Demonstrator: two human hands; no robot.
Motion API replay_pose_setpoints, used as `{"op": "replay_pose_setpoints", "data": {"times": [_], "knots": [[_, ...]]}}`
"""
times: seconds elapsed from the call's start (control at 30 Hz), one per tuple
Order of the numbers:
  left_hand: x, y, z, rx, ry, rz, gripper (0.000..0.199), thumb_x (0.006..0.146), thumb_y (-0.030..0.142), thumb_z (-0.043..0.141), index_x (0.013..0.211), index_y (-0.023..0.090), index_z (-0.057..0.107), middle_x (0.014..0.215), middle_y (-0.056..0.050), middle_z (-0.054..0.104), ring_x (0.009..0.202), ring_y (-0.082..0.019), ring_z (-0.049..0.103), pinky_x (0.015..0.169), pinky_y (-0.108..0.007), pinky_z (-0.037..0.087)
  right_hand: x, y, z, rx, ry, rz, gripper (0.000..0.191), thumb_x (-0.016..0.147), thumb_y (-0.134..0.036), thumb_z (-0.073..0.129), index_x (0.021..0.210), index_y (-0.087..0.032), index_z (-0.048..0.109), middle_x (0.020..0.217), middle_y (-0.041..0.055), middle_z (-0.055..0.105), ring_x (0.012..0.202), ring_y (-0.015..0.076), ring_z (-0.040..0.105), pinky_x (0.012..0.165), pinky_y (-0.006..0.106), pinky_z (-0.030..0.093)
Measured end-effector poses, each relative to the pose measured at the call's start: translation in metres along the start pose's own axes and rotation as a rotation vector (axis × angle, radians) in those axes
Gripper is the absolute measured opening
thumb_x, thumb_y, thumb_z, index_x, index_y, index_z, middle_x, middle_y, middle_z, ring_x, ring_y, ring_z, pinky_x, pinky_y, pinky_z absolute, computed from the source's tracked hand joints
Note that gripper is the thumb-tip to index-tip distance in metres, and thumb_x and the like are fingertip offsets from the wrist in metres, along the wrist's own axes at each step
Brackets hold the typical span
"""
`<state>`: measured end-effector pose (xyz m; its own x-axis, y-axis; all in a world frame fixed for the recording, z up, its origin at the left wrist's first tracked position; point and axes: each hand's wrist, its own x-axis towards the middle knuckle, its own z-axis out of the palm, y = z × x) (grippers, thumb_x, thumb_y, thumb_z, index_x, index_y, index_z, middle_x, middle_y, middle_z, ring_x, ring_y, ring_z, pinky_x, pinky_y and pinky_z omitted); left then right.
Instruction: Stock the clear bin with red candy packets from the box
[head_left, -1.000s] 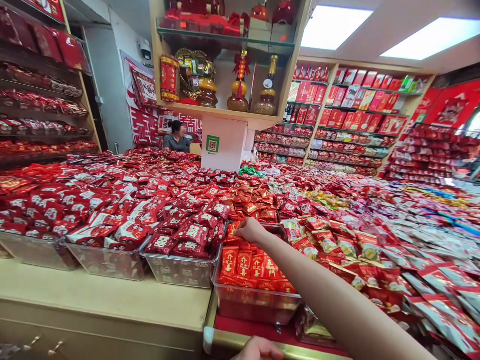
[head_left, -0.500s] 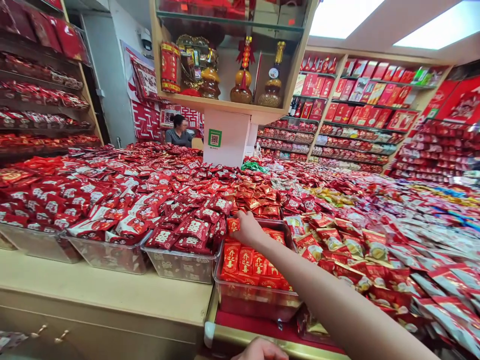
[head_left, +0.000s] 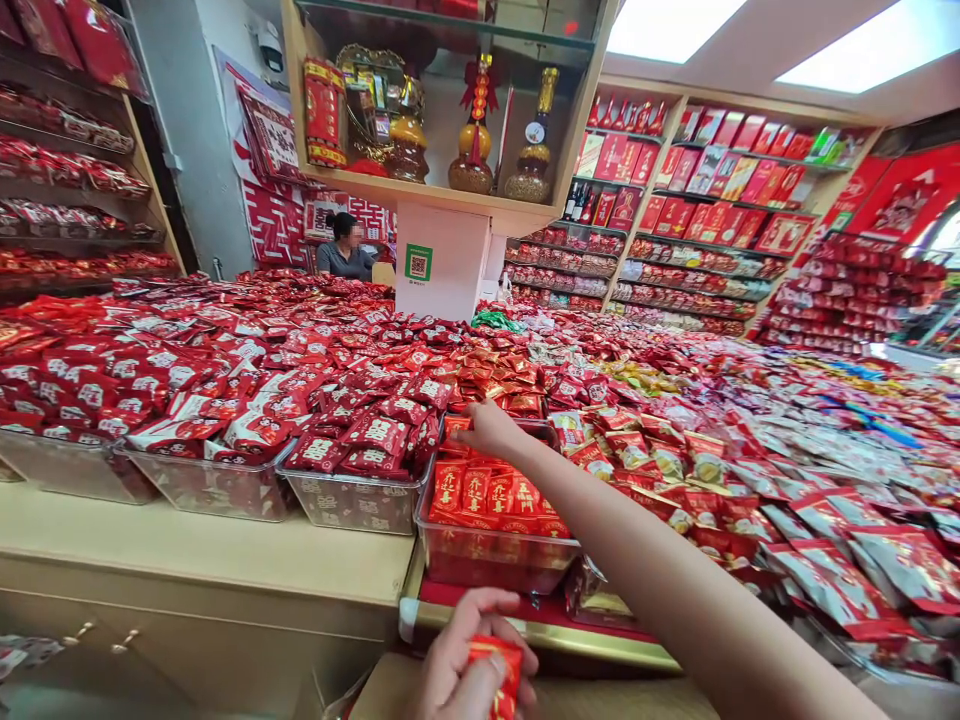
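Observation:
At the bottom edge my left hand (head_left: 457,650) is closed around small red packets (head_left: 501,668) with gold print; how many is hidden by the fingers. My right hand (head_left: 491,430) reaches over a clear plastic bin (head_left: 499,550), its fingertips closed on a red packet (head_left: 456,428) at the bin's back left corner. Inside that bin, matching red and gold packets (head_left: 487,492) stand in a neat row at the front. Part of the bin's back right is hidden under my right forearm.
Left of it, more clear bins (head_left: 352,505) hold dark red packets (head_left: 382,435) on a cream counter (head_left: 225,550). Cream-coloured sweets packets (head_left: 667,460) lie heaped to the right. A display cabinet (head_left: 442,205) hangs above the heaps. A person (head_left: 345,250) sits behind them.
My left hand has risen into view, showing the red packets in it. My right hand stays at the bin's back left corner. The view has shifted slightly.

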<state>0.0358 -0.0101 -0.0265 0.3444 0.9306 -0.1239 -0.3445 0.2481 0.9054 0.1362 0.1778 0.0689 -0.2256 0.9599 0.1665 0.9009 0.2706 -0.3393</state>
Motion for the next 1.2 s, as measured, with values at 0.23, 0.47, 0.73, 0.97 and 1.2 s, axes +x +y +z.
{"op": "replay_pose_setpoints", "data": {"times": [0.23,0.47,0.73,0.97,1.2], "knots": [[-0.001,0.023,0.004,-0.453,0.18,0.088,0.033,0.079,0.016,0.05,0.111,0.025,0.044,0.089,-0.003,0.068,0.087,-0.018,0.063,0.072,-0.029,0.049,-0.14,-0.01,-0.022,0.275,0.103,-0.095,0.014,0.08,-0.026,0.051,0.087,-0.015,0.055,0.081,0.0028,0.061,0.069,0.012,0.054,0.062,0.022,0.042],[0.003,0.025,0.021,-0.43,0.122,0.095,0.038,0.085,0.02,0.045,0.12,0.03,0.039,0.11,-0.004,0.064,0.111,-0.018,0.052,0.087,-0.03,0.044,-0.212,-0.001,0.031,1.036,-0.181,0.059,0.029,0.078,-0.041,0.054,0.091,-0.016,0.057,0.077,0.0009,0.06,0.062,0.0109,0.051,0.056,0.021,0.04],[0.0,0.02,0.021,0.047,0.073,0.054,0.043,0.079,0.032,0.056,0.117,0.024,0.039,0.101,-0.007,0.069,0.099,-0.021,0.06,0.082,-0.029,0.046,-0.217,0.008,0.034,1.162,-0.105,0.085,0.013,0.071,-0.023,0.062,0.081,-0.015,0.058,0.076,0.001,0.059,0.071,0.0137,0.052,0.064,0.025,0.043],[0.01,0.034,-0.009,0.296,0.119,0.148,0.045,0.08,0.042,0.048,0.121,0.027,0.035,0.108,-0.006,0.063,0.103,-0.021,0.056,0.087,-0.032,0.042,-0.205,0.004,0.022,1.285,0.073,0.18,0.021,0.069,-0.026,0.063,0.076,-0.018,0.045,0.067,-0.002,0.056,0.058,0.0098,0.053,0.05,0.02,0.042],[0.018,0.028,-0.045,0.555,0.121,0.138,0.031,0.077,0.035,0.053,0.103,0.019,0.05,0.088,-0.005,0.066,0.087,-0.021,0.06,0.081,-0.031,0.043,-0.077,0.018,-0.021,0.75,0.212,0.367,0.017,0.076,-0.023,0.059,0.085,-0.014,0.048,0.071,-0.0008,0.058,0.062,0.0094,0.058,0.053,0.02,0.045]]}}
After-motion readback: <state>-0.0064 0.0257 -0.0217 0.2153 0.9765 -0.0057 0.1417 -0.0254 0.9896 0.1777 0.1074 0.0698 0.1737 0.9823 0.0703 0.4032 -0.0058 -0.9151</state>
